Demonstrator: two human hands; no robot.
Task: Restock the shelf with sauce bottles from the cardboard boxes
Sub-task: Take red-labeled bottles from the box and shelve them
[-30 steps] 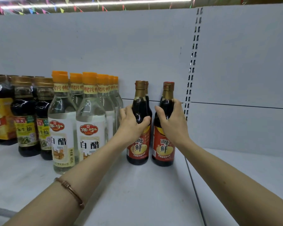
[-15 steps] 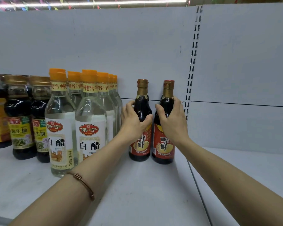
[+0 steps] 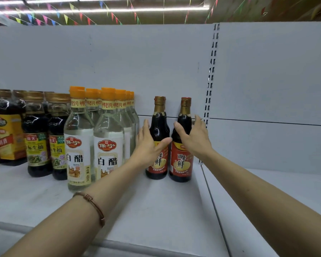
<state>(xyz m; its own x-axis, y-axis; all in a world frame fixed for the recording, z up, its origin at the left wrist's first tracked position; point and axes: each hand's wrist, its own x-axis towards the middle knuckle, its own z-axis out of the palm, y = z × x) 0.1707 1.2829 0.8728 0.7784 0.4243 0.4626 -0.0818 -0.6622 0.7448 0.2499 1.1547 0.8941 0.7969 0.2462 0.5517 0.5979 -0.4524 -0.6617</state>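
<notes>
Two dark sauce bottles with red labels and gold necks stand upright on the white shelf [image 3: 156, 210], near the back panel. My left hand [image 3: 148, 145] is at the left sauce bottle [image 3: 158, 127], fingers straight and loosened, thumb across its front. My right hand [image 3: 195, 140] is spread around the right sauce bottle [image 3: 183, 164], fingers straightened and barely touching it. A second bottle of the same kind shows just behind each one. No cardboard box is in view.
Left of the sauce bottles stand rows of clear vinegar bottles with orange caps [image 3: 107, 145], then dark soy sauce bottles [image 3: 37, 138]. A slotted upright [image 3: 210, 89] divides the back panel. The neighbouring shelf [image 3: 267, 191] lies to the right.
Both hands gripped the two bottles and pushed them back on the shelf; now the fingers have straightened and loosened from the bottles. The view has tilted up.
</notes>
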